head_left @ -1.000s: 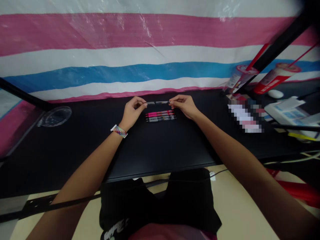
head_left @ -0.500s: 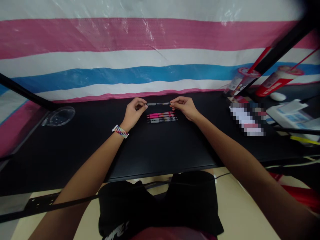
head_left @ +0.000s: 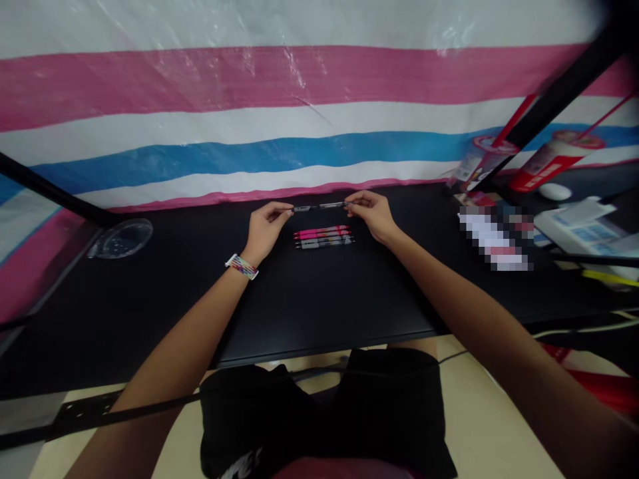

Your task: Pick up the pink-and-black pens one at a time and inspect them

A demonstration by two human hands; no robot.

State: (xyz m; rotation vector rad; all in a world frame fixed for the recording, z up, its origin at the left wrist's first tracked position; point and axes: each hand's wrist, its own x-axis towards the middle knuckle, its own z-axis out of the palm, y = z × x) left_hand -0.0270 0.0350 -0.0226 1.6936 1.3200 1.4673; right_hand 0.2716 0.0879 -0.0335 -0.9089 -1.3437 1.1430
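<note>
A dark pen (head_left: 329,205) with lighter grey sections spans the gap between my hands, above the far part of the black desk (head_left: 319,299). My left hand (head_left: 267,229) pinches its left end between thumb and fingers. At the other end, my right hand (head_left: 372,213) has its thumb and fingertips closed on the pen. Just nearer to me, pink pens (head_left: 319,233) and grey-and-black pens (head_left: 324,243) lie side by side in a small stack of rows, apart from both hands. A colourful woven band circles my left wrist.
A clear plastic lid (head_left: 122,238) lies at the left. Two drink cups with straws, a clear one (head_left: 474,163) and a red one (head_left: 544,166), stand at the back right. Near them are a white mouse (head_left: 555,191) and blurred papers. A striped sheet (head_left: 299,73) hangs behind the desk.
My right hand has shifted slightly right, and the fingertips are a little farther apart. The pen now slants slightly, right end higher. The pens on the desk have kept their arrangement.
</note>
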